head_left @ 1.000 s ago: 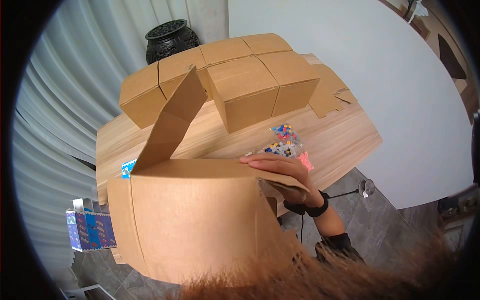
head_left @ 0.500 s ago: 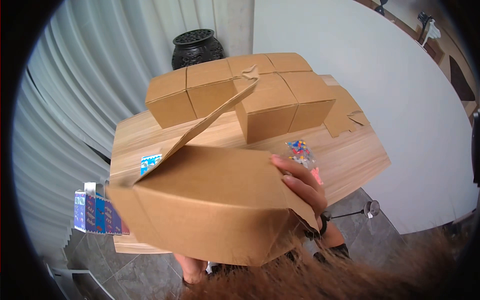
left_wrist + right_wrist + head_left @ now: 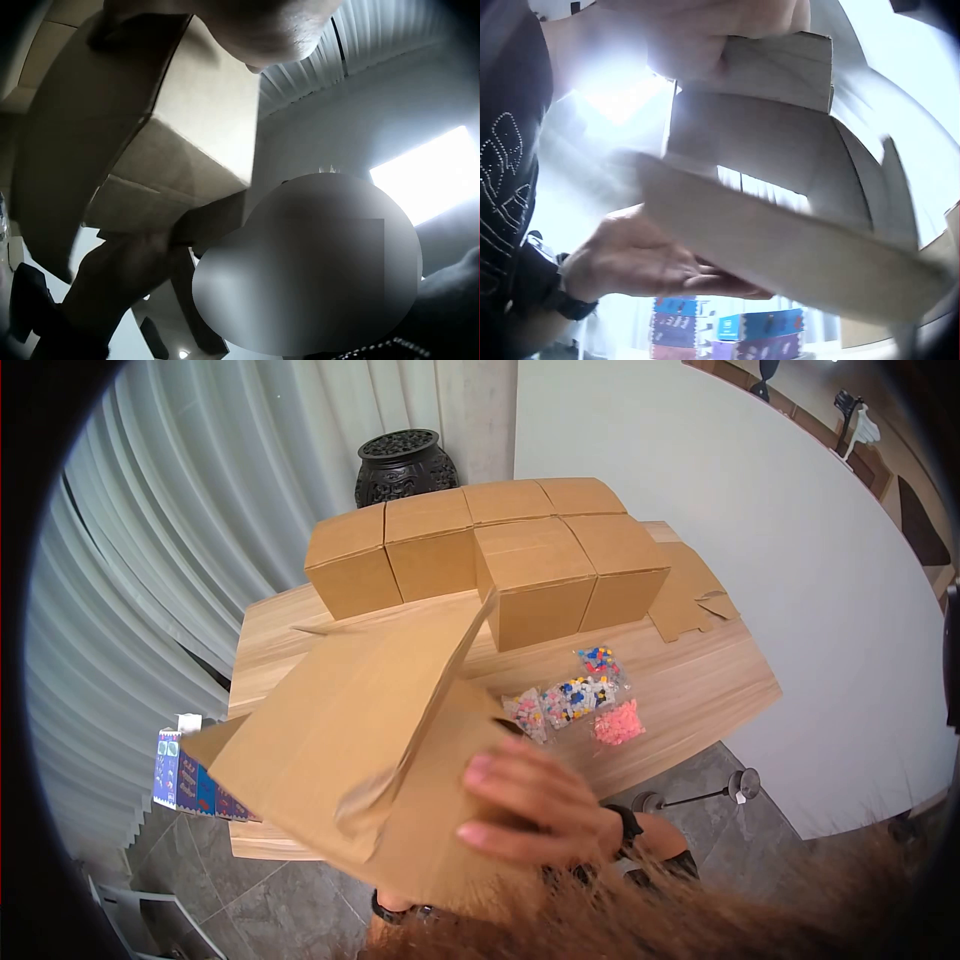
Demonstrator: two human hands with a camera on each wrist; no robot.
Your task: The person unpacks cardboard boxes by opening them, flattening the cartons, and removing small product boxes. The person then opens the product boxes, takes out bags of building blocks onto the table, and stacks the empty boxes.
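A partly folded cardboard box (image 3: 320, 730) is held tilted over the near edge of the table. My right hand (image 3: 535, 800) grips its right side, fingers bent over the cardboard. In the head view the box hides most of my left hand; only the wrist shows below it. The right wrist view shows that left hand (image 3: 649, 259) palm up, fingers straight, under a long cardboard flap (image 3: 780, 247). The box has an open side there, with light coming through. In the left wrist view, cardboard panels (image 3: 180, 157) meet at a corner close to my hand.
Several closed cardboard boxes (image 3: 540, 555) stand in rows at the back of the wooden table (image 3: 690, 680). Right of them lies a flat cardboard piece (image 3: 690, 590). Bags of small colourful pieces (image 3: 585, 695) lie nearer. Printed purple and blue boxes (image 3: 185, 775) are at the left edge.
The held box has turned and tilted, its long flap swinging down from its raised position. My right hand has shifted left and lower on the cardboard. More of the bags now shows.
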